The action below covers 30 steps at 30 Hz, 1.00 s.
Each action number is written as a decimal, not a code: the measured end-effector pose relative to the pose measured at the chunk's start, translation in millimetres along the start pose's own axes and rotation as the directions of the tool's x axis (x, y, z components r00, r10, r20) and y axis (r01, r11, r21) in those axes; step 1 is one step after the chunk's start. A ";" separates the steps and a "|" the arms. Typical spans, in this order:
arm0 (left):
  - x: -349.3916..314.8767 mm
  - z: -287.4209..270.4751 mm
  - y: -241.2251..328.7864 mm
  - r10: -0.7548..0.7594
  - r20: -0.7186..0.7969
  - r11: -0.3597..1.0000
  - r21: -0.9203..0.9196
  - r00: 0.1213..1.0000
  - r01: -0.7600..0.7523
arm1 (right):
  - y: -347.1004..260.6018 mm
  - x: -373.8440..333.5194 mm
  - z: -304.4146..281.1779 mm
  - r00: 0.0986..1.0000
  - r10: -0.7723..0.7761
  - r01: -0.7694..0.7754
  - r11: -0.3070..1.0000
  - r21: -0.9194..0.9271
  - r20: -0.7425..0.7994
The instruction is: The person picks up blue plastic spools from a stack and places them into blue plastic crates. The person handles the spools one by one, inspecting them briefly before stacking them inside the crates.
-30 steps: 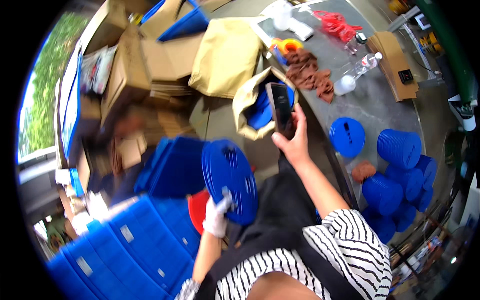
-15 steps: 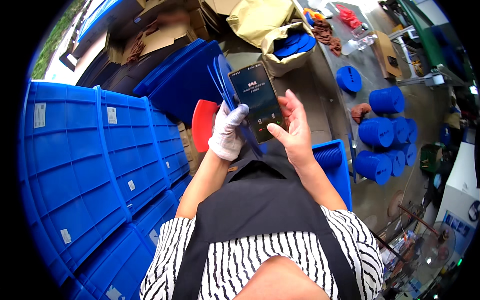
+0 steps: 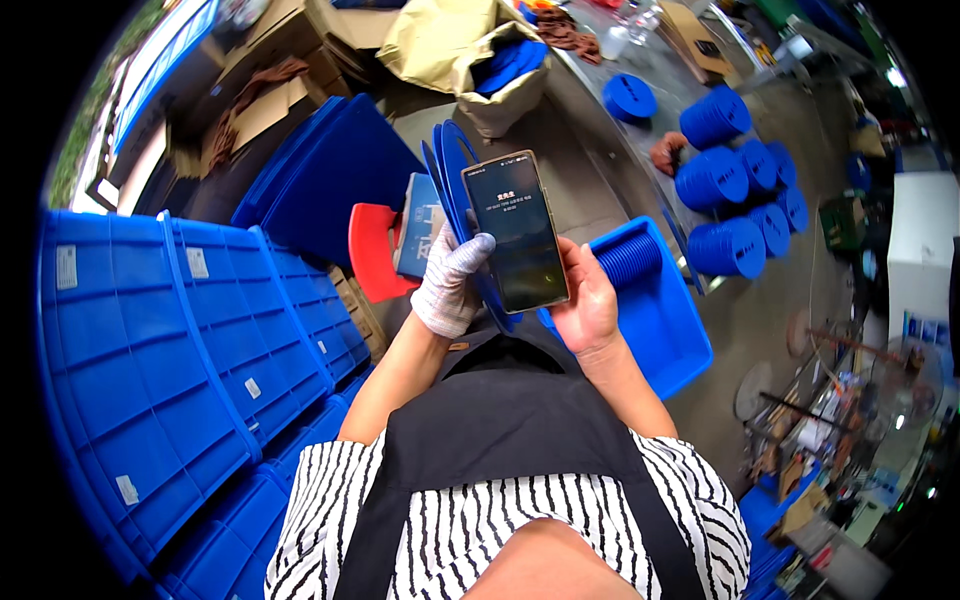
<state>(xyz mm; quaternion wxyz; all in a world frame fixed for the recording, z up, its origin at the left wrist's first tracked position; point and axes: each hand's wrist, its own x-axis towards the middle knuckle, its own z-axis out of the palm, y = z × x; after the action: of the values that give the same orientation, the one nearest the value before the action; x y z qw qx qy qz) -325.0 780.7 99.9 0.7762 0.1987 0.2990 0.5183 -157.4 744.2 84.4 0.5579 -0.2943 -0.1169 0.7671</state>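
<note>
My left hand (image 3: 450,278) wears a pale glove and is closed round a few thin blue discs (image 3: 457,165), held on edge. Its thumb lies at the left edge of a smartphone (image 3: 516,235), which stands upright before me with a dark lit screen. My bare right hand (image 3: 588,305) grips the phone at its lower right edge, the fingers partly hidden behind it. Under my right forearm is a blue bin (image 3: 668,345) with a row of stacked blue discs (image 3: 628,260) inside.
On the metal table (image 3: 590,95) at right stand several stacks of blue discs (image 3: 727,248) and a brown cloth (image 3: 667,153). A paper sack (image 3: 500,108) of blue discs is ahead. Large blue crates (image 3: 120,350) line my left, near a red chair (image 3: 372,250).
My right thumb has come off the phone's screen to its edge, and the buttons on the lower screen have gone. The view has turned, so more of the blue bin shows.
</note>
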 end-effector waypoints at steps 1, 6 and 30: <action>-0.4 -3.5 -12.8 -0.016 0.011 0.999 0.032 1.000 0.015 | -2.4 -13.6 -2.3 1.000 -0.012 0.011 1.000 0.024 0.017; -24.3 48.2 -61.8 -0.172 0.104 0.976 0.149 0.980 0.156 | -16.0 -90.3 -38.4 0.992 -0.091 0.075 0.981 0.181 0.082; -112.6 166.0 -273.2 -0.628 0.239 0.772 0.314 0.741 0.553 | -92.5 -467.6 -87.3 0.208 -0.977 0.754 0.194 -0.627 -0.051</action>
<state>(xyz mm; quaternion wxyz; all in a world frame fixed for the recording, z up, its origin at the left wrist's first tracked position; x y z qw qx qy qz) -58.3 572.0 83.2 0.9120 0.2625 0.2682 0.1657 61.7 331.2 211.7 0.8165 -0.4597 -0.3184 0.1435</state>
